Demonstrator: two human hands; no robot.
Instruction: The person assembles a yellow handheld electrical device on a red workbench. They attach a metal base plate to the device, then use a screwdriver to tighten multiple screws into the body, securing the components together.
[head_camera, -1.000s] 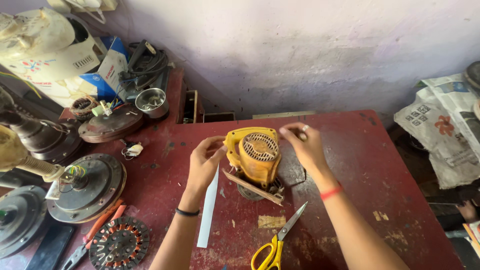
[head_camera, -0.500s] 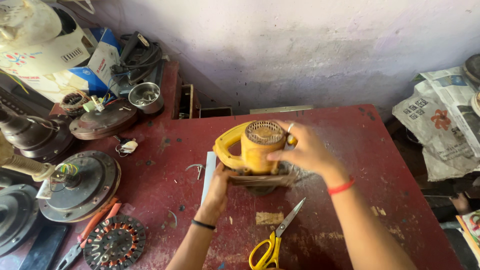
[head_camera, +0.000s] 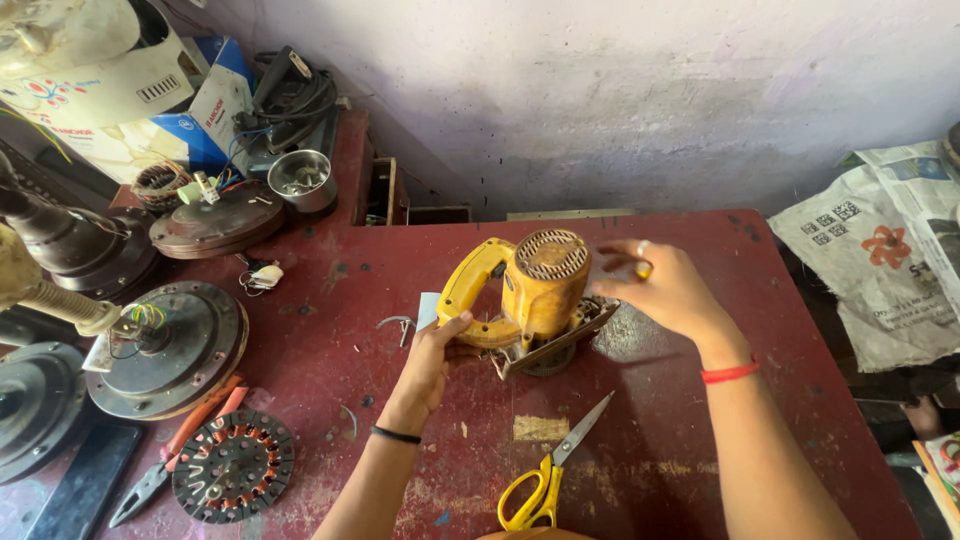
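Saw (head_camera: 530, 300), yellow handheld power type, sits near centre of red table (head_camera: 700, 450), resting on its base plate w/ vented motor cap facing up toward camera. Long axis runs roughly 9 to 3 o'clock, loop handle at the 9 end, plate edge sticking out at the 4 end. Left hand (head_camera: 432, 365) comes up from 7 o'clock of the tool, fingers wrapped on the lower part of the handle, thumb on top: closed grip on saw. Right hand (head_camera: 665, 290) is at 3 o'clock of the motor housing, just beside it, fingers curled and blurred; looks to pinch a small yellowish item at fingertips but can't tell what it is, nor whether hand touches the housing. Left is the hand actually on the tool; right is near, maybe apart. Scissors (head_camera: 555, 470), yellow handles, lie at 6 o'clock of saw, blades pointing to 1, close to plate. Open tabletop at 3–5 o'clock beyond right wrist; far edge of table at 12 backs onto wall. Crowded at 9: fan motor housing (head_camera: 170, 345), wound stator (head_camera: 233, 465), red-handled pliers (head_camera: 180, 450). Newspaper (head_camera: 890, 250) off table at 3.
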